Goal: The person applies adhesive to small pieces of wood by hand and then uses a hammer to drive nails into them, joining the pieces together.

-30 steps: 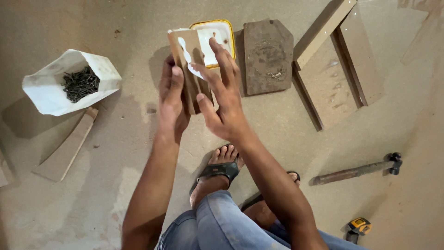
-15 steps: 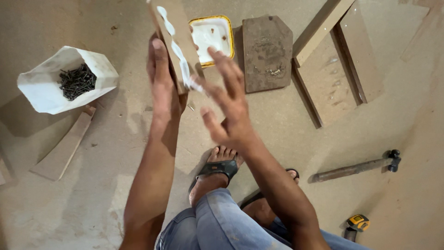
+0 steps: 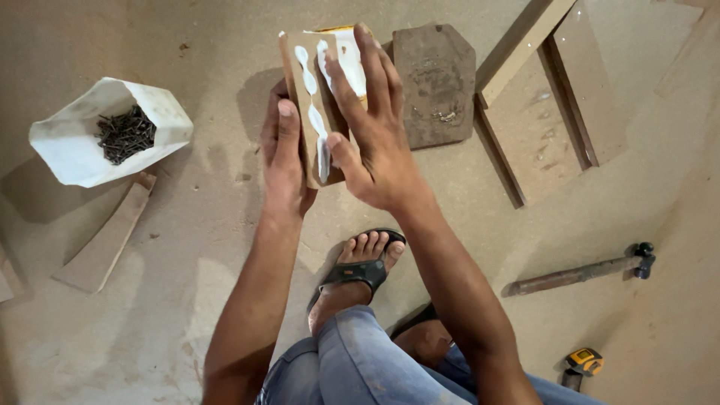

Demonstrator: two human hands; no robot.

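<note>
Head view. The left hand (image 3: 283,161) gripped a small flat brown wooden piece (image 3: 309,105) along its left edge, holding it raised above the dusty floor (image 3: 195,247). A wavy line of white glue (image 3: 313,112) ran down the piece's face. The right hand (image 3: 373,131) lay open against that face, fingers (image 3: 339,86) spread over the glue, grasping nothing. Behind the piece, a yellow-rimmed container (image 3: 346,52) was partly hidden. On the floor lay a white bag of dark nails (image 3: 105,135) at left, a dark flat board (image 3: 433,82), a hammer (image 3: 581,274) and a yellow tape measure (image 3: 583,361) at right.
</note>
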